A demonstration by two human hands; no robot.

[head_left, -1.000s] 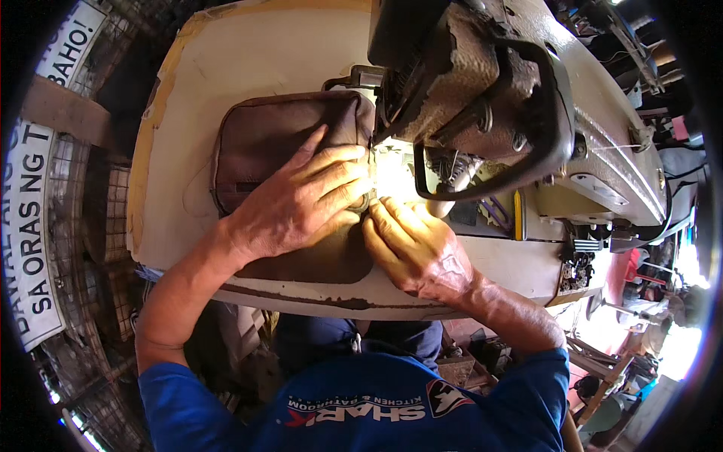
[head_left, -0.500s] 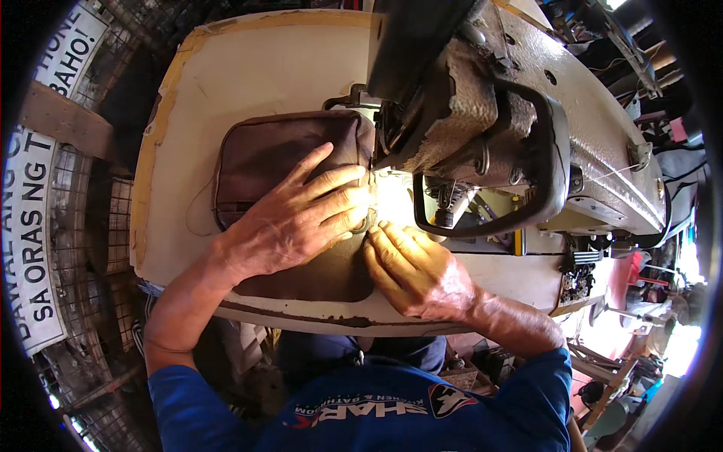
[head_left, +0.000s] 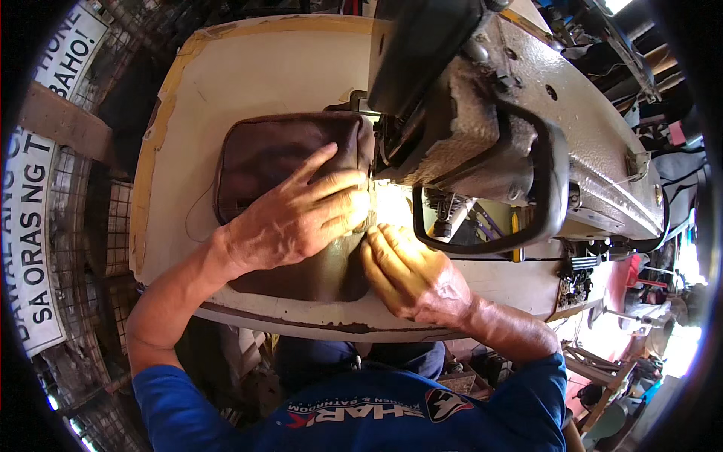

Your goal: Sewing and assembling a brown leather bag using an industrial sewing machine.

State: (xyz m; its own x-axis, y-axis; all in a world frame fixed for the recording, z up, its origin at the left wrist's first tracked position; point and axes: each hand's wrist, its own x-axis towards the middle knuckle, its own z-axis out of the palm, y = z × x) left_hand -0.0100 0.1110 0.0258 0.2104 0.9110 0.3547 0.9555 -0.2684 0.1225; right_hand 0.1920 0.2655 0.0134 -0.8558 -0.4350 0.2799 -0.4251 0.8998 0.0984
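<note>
Pressing flat, the left hand (head_left: pixel 301 218) spreads its fingers over the brown leather bag (head_left: pixel 279 158), which lies on the cream table (head_left: pixel 248 68) just left of the sewing machine (head_left: pixel 482 128). The right hand (head_left: pixel 414 275) pinches the bag's edge just below the machine's head, close beside the left. The leather looks supple, fairly thick and a bit slick; it is likely best held by palm pressure near the seam.

The left hand (head_left: pixel 301 218) lies flat on a brown leather bag (head_left: pixel 263 154) on the cream counter (head_left: pixel 248 68). At its four o'clock, the right hand (head_left: pixel 410 275) presses the bag's edge beneath the sewing machine (head_left: pixel 520 113).
</note>
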